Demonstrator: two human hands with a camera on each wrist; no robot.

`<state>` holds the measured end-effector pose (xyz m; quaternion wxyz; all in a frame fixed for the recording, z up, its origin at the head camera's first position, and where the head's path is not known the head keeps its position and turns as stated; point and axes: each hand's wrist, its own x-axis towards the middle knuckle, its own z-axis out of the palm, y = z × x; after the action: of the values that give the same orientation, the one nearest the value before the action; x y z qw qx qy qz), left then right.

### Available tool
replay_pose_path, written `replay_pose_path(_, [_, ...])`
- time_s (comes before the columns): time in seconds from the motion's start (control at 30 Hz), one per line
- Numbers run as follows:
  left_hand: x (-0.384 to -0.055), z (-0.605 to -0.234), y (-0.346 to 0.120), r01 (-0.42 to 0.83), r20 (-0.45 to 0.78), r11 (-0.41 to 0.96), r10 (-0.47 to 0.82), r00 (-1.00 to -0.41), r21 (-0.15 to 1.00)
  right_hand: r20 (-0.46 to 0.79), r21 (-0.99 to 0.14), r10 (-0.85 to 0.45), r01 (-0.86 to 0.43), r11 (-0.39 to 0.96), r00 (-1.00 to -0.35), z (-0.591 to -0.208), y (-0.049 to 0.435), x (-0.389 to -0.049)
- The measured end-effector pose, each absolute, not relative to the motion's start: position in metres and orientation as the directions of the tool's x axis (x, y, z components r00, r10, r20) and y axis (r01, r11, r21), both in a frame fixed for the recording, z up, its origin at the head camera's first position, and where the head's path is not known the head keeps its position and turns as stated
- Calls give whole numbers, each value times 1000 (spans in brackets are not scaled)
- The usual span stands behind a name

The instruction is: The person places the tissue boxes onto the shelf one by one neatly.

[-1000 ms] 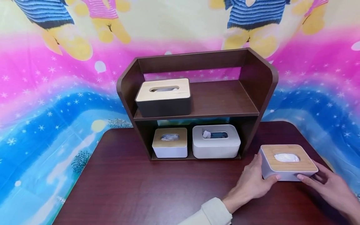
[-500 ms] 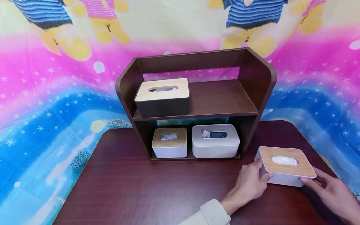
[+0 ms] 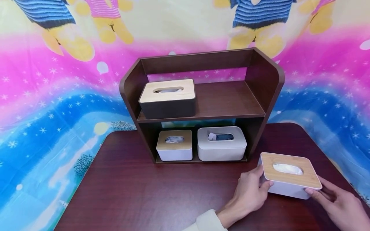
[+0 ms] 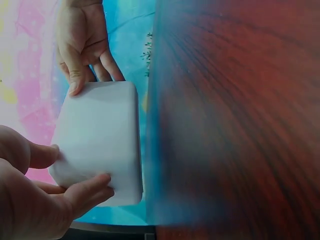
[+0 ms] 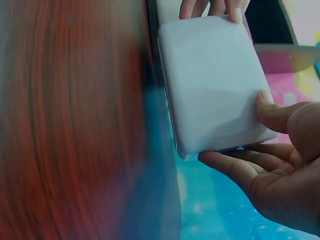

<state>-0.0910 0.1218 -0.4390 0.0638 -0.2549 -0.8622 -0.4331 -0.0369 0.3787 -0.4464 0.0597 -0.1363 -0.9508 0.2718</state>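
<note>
A white tissue box (image 3: 289, 187) with a light wooden lid is at the right of the table in the head view, with white tissue showing in its oval slot. My left hand (image 3: 245, 192) grips its left end, thumb on the front side. At the other end my right hand (image 3: 341, 202) holds it, thumb on the front corner. Both wrist views face the plain white front of the box; the left hand (image 4: 45, 190) and the right hand (image 5: 280, 170) curl around opposite ends. Whether its underside touches the table cannot be told.
A dark brown two-tier shelf (image 3: 231, 99) stands at the back of the table (image 3: 138, 199). On its upper tier sits a black tissue box (image 3: 169, 109) with a wooden lid. Below are a small white wood-lidded box (image 3: 174, 155) and a light grey one (image 3: 222, 154).
The white wood-lidded tissue box has moved left and toward the person, turning slightly, with both hands holding it throughout. The shelf and its boxes have stayed put.
</note>
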Motion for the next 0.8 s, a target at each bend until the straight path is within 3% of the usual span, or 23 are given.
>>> replay_pose_path(0.2, [-83,-435,103,533,380,427,394,-837,730,84,-517,251,173,838,-964,-437,363,-28])
replay_pose_path(0.37, [-79,-430,88,508,363,375,395,-844,775,76,-474,215,155,867,-974,-430,352,-23])
replay_pose_path(0.8, [-77,-423,52,458,341,261,390,-855,850,64,-492,184,129,861,-981,-421,318,-24])
